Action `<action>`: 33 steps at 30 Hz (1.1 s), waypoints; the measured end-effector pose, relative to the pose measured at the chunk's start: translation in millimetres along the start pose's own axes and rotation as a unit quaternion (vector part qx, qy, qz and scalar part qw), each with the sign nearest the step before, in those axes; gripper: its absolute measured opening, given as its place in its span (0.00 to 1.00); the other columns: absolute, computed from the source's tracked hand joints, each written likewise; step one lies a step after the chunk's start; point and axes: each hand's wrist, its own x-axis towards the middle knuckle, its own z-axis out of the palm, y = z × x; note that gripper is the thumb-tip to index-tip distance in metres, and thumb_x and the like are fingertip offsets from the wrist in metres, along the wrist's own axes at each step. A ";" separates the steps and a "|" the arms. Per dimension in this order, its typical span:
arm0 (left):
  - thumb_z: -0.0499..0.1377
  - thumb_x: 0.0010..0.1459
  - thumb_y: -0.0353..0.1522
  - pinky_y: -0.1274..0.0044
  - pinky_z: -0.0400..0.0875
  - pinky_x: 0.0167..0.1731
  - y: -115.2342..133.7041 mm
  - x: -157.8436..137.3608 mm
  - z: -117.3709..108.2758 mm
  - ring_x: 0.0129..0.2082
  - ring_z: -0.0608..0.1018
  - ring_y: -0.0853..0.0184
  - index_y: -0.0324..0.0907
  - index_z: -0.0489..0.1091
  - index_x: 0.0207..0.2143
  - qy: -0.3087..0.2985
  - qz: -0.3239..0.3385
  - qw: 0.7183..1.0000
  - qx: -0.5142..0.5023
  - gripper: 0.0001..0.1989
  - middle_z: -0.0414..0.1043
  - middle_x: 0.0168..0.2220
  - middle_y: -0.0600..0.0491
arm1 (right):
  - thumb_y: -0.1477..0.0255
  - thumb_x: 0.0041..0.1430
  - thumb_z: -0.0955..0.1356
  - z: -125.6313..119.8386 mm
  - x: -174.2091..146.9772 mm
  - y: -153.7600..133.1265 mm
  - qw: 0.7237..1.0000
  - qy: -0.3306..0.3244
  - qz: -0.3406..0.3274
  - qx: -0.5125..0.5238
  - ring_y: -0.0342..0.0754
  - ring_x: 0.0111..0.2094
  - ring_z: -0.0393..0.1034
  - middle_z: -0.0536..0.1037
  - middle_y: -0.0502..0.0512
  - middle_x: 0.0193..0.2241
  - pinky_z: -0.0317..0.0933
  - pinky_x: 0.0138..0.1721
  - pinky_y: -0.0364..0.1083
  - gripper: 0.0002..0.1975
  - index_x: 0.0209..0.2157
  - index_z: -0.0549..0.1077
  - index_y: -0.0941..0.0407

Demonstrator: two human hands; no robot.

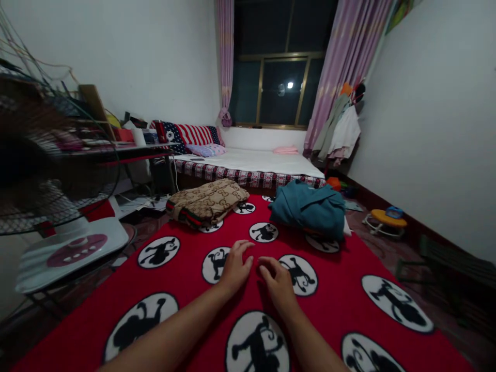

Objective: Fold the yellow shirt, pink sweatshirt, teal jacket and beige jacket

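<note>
Both of my hands are over the middle of a red blanket (186, 274) printed with white circles and black monkey figures. My left hand (237, 264) has its fingers apart and holds nothing. Close beside it, my right hand (277, 279) is also empty, its fingers loosely curved and spread. Whether either hand touches the cloth I cannot tell. Beyond my left hand lies a folded tan patterned garment (209, 201) with a green and red stripe. A folded teal garment (308, 209) lies beyond my right hand, at the far right of the blanket.
A bed (251, 163) with a white sheet stands beyond, under the window. On the left are a cluttered desk (135, 150), a white folding chair (77, 253) and a blurred fan (42, 155). A yellow stool (387, 218) and a dark folding stool (453, 263) stand at right.
</note>
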 end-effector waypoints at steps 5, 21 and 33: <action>0.54 0.60 0.31 0.67 0.57 0.57 -47.5 109.8 -79.0 0.56 0.64 0.58 0.40 0.69 0.50 0.042 -0.012 0.964 0.263 0.15 0.65 0.55 0.47 | 0.73 0.56 0.64 -0.4 1.0 -7.4 0.998 0.004 -0.006 -0.059 0.50 0.37 0.71 0.77 0.54 0.33 0.63 0.40 0.48 0.09 0.35 0.76 0.54; 0.54 0.52 0.29 0.71 0.66 0.41 -105.6 145.3 -126.3 0.41 0.75 0.54 0.39 0.71 0.32 -0.048 -0.130 0.927 0.348 0.07 0.74 0.36 0.44 | 0.77 0.54 0.65 1.0 8.0 -10.9 0.994 -0.016 -0.036 -0.107 0.47 0.35 0.69 0.76 0.52 0.30 0.59 0.40 0.44 0.08 0.27 0.76 0.54; 0.50 0.59 0.32 0.73 0.65 0.44 -76.4 58.1 -177.2 0.42 0.72 0.60 0.43 0.69 0.35 -0.076 0.006 0.927 0.368 0.09 0.69 0.41 0.47 | 0.76 0.54 0.64 3.6 5.2 -11.1 0.989 -0.013 -0.064 -0.133 0.48 0.36 0.70 0.76 0.53 0.31 0.60 0.41 0.46 0.09 0.27 0.76 0.53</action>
